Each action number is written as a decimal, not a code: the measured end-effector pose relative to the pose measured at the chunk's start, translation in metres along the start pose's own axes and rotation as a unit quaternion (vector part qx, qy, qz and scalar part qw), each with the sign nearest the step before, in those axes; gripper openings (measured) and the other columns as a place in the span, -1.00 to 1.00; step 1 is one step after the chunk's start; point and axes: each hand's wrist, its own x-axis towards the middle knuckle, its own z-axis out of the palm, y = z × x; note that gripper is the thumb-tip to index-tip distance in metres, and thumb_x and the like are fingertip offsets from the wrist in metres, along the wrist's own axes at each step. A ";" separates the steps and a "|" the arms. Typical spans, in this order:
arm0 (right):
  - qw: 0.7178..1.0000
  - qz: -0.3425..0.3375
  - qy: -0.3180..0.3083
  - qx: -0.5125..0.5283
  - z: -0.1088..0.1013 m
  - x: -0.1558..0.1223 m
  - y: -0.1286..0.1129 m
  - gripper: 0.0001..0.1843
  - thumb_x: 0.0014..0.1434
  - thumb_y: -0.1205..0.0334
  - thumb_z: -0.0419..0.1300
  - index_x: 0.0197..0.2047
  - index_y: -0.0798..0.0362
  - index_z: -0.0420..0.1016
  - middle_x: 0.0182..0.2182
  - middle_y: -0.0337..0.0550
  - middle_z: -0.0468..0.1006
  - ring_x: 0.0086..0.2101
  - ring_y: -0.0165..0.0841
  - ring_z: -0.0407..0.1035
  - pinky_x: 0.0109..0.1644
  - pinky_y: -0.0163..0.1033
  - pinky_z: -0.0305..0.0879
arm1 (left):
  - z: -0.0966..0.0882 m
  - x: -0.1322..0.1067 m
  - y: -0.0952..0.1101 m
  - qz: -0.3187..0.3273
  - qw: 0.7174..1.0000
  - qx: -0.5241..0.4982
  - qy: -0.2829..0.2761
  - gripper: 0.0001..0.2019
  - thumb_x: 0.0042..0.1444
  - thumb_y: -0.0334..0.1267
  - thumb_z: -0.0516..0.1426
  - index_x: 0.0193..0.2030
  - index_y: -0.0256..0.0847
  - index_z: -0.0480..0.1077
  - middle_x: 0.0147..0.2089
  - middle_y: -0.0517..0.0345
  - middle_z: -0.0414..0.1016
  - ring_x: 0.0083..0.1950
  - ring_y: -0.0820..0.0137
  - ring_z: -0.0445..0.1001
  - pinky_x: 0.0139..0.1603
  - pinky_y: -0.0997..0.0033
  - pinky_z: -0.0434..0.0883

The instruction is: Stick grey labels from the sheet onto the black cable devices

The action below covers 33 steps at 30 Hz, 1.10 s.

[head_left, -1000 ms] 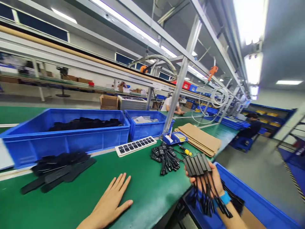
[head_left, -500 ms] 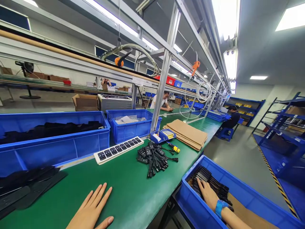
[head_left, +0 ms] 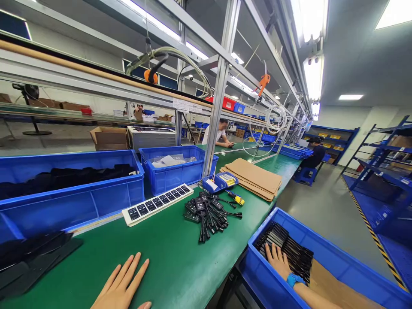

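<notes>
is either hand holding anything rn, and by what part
Nothing looks held: the left hand lies open on the green tabletop, and the right hand rests spread against black cabled pieces in the blue bin, with no grip visible.

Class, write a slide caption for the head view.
Left hand on green bench, right hand at black cabled parts in a blue bin.

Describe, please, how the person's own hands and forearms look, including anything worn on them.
The left hand is ungloved, with no rings visible; its wrist is out of view. The right hand, also ungloved, has a bright blue wristband; the visible forearm has no sleeve.
</notes>
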 end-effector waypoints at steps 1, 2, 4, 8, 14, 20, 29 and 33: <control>1.000 -0.003 -0.007 -0.017 -0.008 0.000 -0.003 -0.42 0.06 0.07 0.16 0.15 0.05 0.41 0.18 0.18 0.34 0.21 0.18 0.11 0.20 0.35 -0.02 | -0.003 0.001 0.002 -0.011 1.000 -0.007 -0.013 -0.22 0.12 0.19 0.05 0.40 0.00 -0.12 0.38 0.00 0.05 0.31 -0.02 0.21 0.20 -0.06 0.33; 0.999 -0.008 -0.016 -0.031 -0.018 0.002 -0.006 -0.48 0.06 0.08 0.19 0.10 0.04 0.45 0.12 0.18 0.41 0.16 0.15 0.21 0.16 0.33 0.08 | -0.006 0.001 0.004 -0.018 0.999 -0.013 -0.023 -0.24 0.13 0.19 0.05 0.40 0.00 -0.11 0.38 -0.01 0.03 0.31 -0.01 0.19 0.22 -0.05 0.31; 0.998 -0.022 -0.032 -0.052 -0.045 0.009 -0.014 -0.59 0.08 0.05 0.24 -0.02 0.04 0.52 -0.05 0.13 0.54 -0.01 0.03 0.40 0.04 0.23 0.28 | -0.012 0.002 0.008 -0.026 0.999 -0.026 -0.036 -0.26 0.15 0.18 0.04 0.39 -0.01 -0.09 0.39 -0.02 0.01 0.33 0.00 0.16 0.24 -0.05 0.28; 0.995 -0.081 -0.021 -0.061 -0.109 0.041 -0.064 -0.71 0.22 0.03 0.18 -0.23 0.10 0.51 -0.32 -0.10 0.58 -0.26 -0.26 0.48 -0.07 -0.01 0.37 | -0.019 0.004 0.011 -0.041 0.996 -0.062 -0.052 -0.28 0.16 0.18 0.02 0.39 -0.01 -0.07 0.40 -0.04 -0.02 0.35 -0.01 0.13 0.27 -0.07 0.23; 0.970 -0.240 0.020 0.021 -0.120 0.076 -0.227 -0.48 0.26 -0.05 0.06 0.19 0.05 0.30 0.02 0.03 0.46 0.02 -0.18 0.36 0.07 -0.13 0.26 | -0.036 0.009 0.017 -0.093 0.976 -0.149 -0.125 -0.28 0.16 0.20 0.01 0.38 -0.08 -0.01 0.41 -0.11 -0.11 0.40 -0.02 -0.04 0.33 -0.15 0.07; 0.969 -0.235 0.058 0.058 -0.077 0.060 -0.317 -0.43 0.19 0.30 0.05 0.25 0.31 0.20 0.00 0.37 0.36 0.03 0.14 0.27 0.02 0.19 0.22 | -0.052 0.014 0.020 -0.132 0.950 -0.219 -0.181 -0.22 0.09 0.20 0.09 0.38 -0.06 -0.01 0.44 -0.13 -0.23 0.43 -0.01 -0.19 0.36 -0.20 -0.07; 0.904 -0.384 -0.002 0.188 -0.074 0.023 -0.306 -0.39 0.06 0.38 0.02 0.23 0.05 0.26 -0.14 -0.05 0.47 -0.11 -0.18 0.40 0.00 -0.07 0.37 | -0.061 0.016 0.024 -0.157 0.933 -0.259 -0.193 -0.14 0.05 0.18 0.13 0.40 -0.16 -0.06 0.45 -0.18 -0.26 0.45 0.00 -0.27 0.39 -0.16 -0.15; 0.875 -0.393 -0.076 0.272 -0.064 -0.014 -0.311 -0.41 0.03 0.29 0.07 0.18 0.06 0.30 -0.26 -0.12 0.48 -0.37 -0.29 0.39 -0.23 -0.15 0.42 | -0.060 0.019 0.030 -0.159 0.941 -0.268 -0.131 -0.34 0.18 0.01 0.06 0.37 -0.15 0.03 0.41 -0.12 0.05 0.41 0.08 0.01 0.38 -0.13 -0.02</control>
